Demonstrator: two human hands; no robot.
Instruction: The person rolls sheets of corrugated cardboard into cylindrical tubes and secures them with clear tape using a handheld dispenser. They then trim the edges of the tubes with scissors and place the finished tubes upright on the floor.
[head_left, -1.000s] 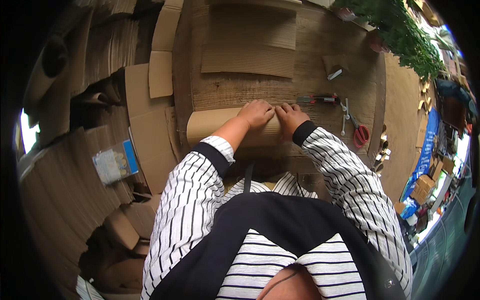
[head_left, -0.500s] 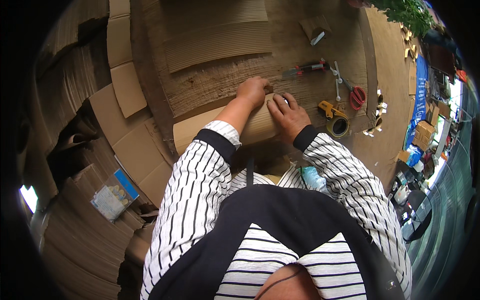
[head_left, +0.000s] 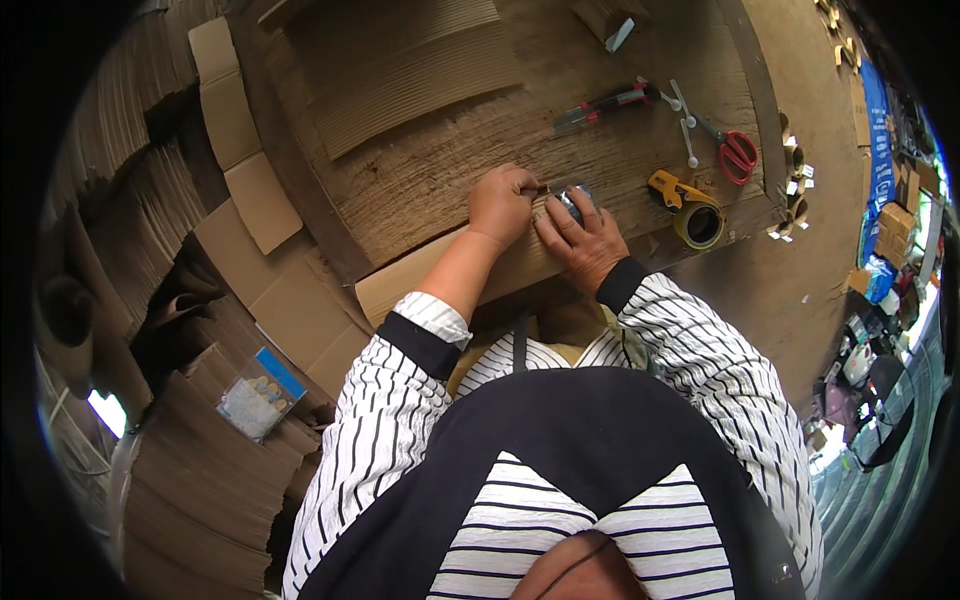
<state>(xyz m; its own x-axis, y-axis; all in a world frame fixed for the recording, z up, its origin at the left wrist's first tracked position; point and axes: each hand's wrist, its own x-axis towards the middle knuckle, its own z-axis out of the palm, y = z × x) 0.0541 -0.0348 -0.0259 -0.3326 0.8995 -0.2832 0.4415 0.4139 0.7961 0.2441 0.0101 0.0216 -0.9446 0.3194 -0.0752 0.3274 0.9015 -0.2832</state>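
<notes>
A curved strip of corrugated cardboard lies along the near edge of the wooden work board, under my forearm and hands. My left hand is closed at its far edge, thumb and fingers pinched together near the strip's right end. Beside it, my right hand bends its fingers over a shiny, silvery, rounded thing at that same end. Most of this thing is covered by the fingers, so its kind is unclear. The two hands almost touch.
Right of my hands lie a yellow tape dispenser, red-handled scissors, a utility knife and thin white sticks. Flat corrugated sheets sit farther back. Cardboard stacks and a clear bag are at left.
The silvery thing now shows under my right fingers. My left hand stays pinched at the cardboard's edge. The whole view has shifted and turned slightly.
</notes>
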